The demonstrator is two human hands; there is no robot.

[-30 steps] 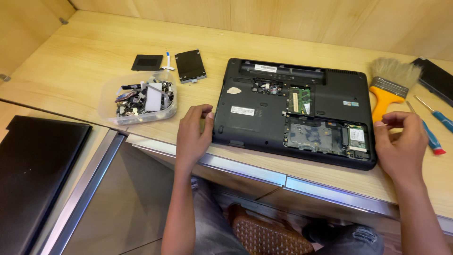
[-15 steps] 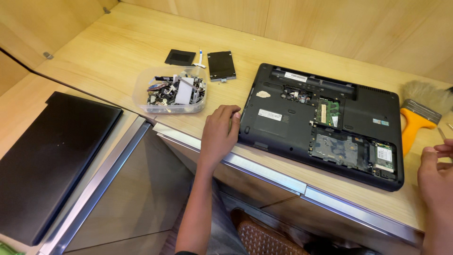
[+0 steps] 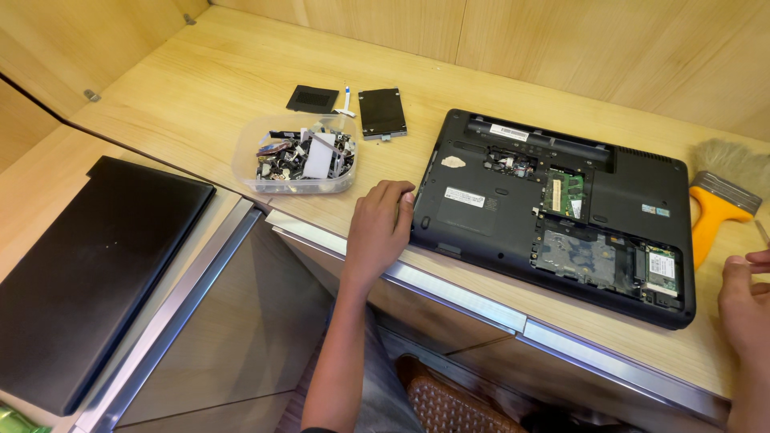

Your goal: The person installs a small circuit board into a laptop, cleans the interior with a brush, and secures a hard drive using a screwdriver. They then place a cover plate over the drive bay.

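Observation:
A black laptop (image 3: pixel 497 208) lies upside down on the wooden table with its bottom covers off, showing a green memory module and circuit boards. My left hand (image 3: pixel 381 228) has its fingers curled against the laptop's left edge. My right hand (image 3: pixel 746 301) sits at the frame's right edge, just beyond the laptop's near right corner. It is partly cut off, with finger and thumb drawn together. A thin metal tip (image 3: pixel 759 232) shows just above it.
A clear plastic tub (image 3: pixel 249 172) of small parts stands left of the laptop. Behind it lie a black cover panel (image 3: pixel 313 99) and a hard drive (image 3: pixel 381 112). An orange-handled brush (image 3: pixel 718 200) lies at the right. A closed black laptop (image 3: pixel 88 273) rests on the lower surface at left.
My right hand has moved right, off the laptop's near right corner, toward the frame edge. The view has swung left. My left hand stays at the laptop's left edge.

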